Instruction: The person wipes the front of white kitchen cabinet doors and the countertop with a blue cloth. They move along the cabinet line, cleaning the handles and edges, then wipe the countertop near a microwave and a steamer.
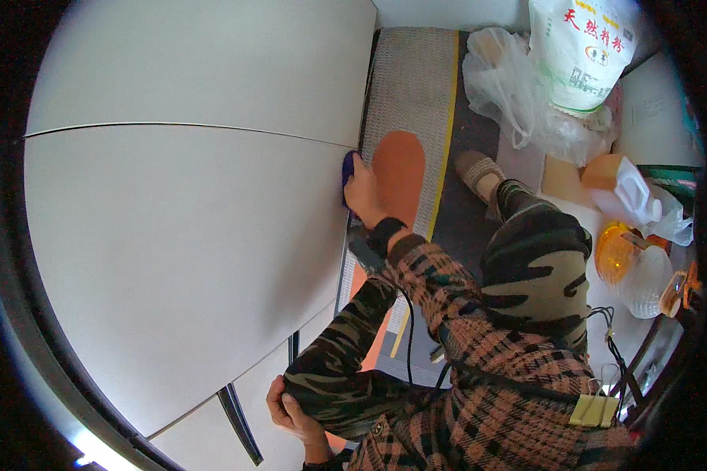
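Observation:
My right hand (365, 187) holds a dark blue cloth (348, 171) against the side edge of a large white door panel (182, 235). The thumb lies over the cloth, and part of the cloth is hidden behind the fingers. Just above the hand, a thin seam parts this panel from another white panel (212, 65). Down at the lower left, my left hand (297, 412) clasps my bent left knee (324, 382), which wears camouflage trousers. Its fingers curl around the knee with no tool seen in them.
Below the panel are black handles (240, 424). A grey mat (415, 70) with orange shapes runs alongside. At right stand a printed white sack (583, 53), plastic bags (501, 82), a white jug (621, 191) and a clear bottle (648, 282). A black cable (411, 329) hangs near my arm.

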{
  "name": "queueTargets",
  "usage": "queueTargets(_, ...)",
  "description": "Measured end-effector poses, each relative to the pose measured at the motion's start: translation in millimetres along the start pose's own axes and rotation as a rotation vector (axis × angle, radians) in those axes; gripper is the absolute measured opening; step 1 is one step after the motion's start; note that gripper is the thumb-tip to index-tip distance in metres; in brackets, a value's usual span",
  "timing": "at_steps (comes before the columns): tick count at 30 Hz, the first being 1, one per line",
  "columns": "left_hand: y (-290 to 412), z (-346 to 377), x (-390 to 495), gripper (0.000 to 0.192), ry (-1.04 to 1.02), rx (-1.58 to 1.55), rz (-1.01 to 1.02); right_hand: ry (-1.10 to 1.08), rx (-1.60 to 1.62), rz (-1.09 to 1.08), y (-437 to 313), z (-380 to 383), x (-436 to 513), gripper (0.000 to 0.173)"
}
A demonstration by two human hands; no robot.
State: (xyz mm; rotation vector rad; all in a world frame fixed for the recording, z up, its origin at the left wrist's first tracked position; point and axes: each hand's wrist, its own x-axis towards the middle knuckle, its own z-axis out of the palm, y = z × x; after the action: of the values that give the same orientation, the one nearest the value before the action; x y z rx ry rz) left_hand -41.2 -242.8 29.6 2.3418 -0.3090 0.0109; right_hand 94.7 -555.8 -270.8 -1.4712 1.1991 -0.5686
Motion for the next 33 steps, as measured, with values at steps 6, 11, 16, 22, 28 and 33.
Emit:
queueTargets(6,-7,-2,-1,0.043,0.027,0.01,0.019,-0.035,-0.1,-0.023,17,2,39,0.056)
queueTargets(11,-8,-3,1,0.043,0.009,-0.012,-0.013,0.022,-0.101,-0.131,8,0,-11,0.055)
queueTargets(16,-6,-3,1,0.042,0.015,0.033,0.013,0.045,-0.092,-0.109,16,6,-8,0.051)
queueTargets(22,-9,-4,1,0.042,0.008,-0.004,0.003,-0.12,-0.121,-0.006,20,-3,37,0.049)
queueTargets(28,-6,-1,-1,0.042,0.028,-0.009,0.002,-0.063,-0.074,-0.066,-21,-16,-14,0.055)
queueTargets(33,-2,1,0,0.041,0.013,-0.026,-0.002,-0.058,-0.064,-0.057,-14,-15,7,0.058)
